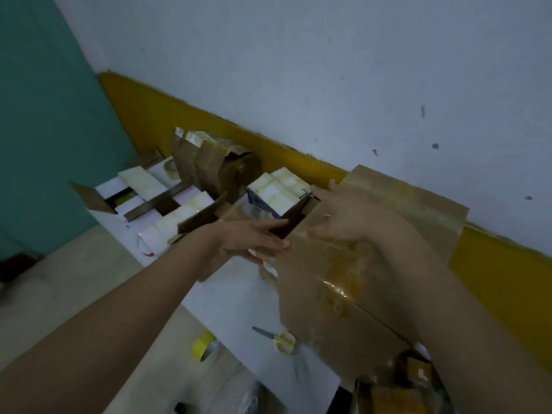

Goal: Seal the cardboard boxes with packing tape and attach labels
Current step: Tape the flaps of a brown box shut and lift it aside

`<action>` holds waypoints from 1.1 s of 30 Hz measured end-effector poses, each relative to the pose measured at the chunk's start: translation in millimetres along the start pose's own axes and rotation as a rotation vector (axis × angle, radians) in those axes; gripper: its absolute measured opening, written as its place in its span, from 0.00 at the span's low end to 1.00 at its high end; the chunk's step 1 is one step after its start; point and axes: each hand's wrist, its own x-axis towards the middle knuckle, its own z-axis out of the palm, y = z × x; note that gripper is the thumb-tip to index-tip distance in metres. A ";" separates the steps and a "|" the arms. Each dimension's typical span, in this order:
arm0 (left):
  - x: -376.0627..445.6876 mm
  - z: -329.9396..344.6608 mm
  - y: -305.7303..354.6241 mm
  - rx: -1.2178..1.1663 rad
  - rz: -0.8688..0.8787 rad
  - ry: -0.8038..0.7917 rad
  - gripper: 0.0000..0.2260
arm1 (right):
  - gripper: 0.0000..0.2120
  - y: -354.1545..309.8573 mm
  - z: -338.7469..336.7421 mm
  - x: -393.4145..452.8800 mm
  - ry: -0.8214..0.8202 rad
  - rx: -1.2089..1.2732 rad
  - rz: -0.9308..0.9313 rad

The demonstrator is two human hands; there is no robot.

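On white table (236,297): both hands (254,240) flat, fingers straight, pressing glossy-taped cardboard box (343,279).

Two hands (254,237) (337,216), one pair of scissors (279,339), one yellow tape roll (204,345).

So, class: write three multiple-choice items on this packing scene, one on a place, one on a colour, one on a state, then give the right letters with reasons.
1. Where do the scissors lie?
A on the white table
B inside a box
C in a hand

2. What colour are the scissors' handles?
A red
B yellow
C black

3. How is the left hand?
A clenched in a fist
B fingers straight at the cardboard box
C gripping the scissors

Answers: A, they rest flat on the tabletop; B, both loops look yellow; B, its fingers stretch out straight towards the box edge.
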 end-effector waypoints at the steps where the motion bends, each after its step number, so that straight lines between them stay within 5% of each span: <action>1: -8.7 -7.8 -18.9 -0.063 -0.014 0.040 0.37 | 0.43 -21.2 3.9 0.9 0.048 0.052 -0.084; 5: -41.7 -41.4 -121.9 -0.286 -0.111 0.306 0.20 | 0.28 -104.4 66.2 28.6 0.192 0.332 -0.368; 11: -82.3 -52.4 -283.1 -0.267 -0.447 0.619 0.16 | 0.22 -150.0 244.9 99.7 -0.334 0.270 -0.213; 14: -90.4 -46.0 -339.7 -0.265 -0.518 0.617 0.17 | 0.21 -143.9 313.6 119.0 -0.508 0.221 -0.106; 23: -20.2 -35.8 -376.9 0.048 -0.388 0.405 0.24 | 0.24 -123.9 401.1 158.2 -0.605 0.284 0.064; 29: 49.6 -5.4 -386.2 0.011 -0.439 0.300 0.32 | 0.20 -99.5 429.2 177.4 -0.447 0.339 0.106; 33: 90.5 25.6 -384.6 -0.187 -0.348 0.331 0.21 | 0.20 -84.6 436.5 189.7 -0.390 0.444 0.116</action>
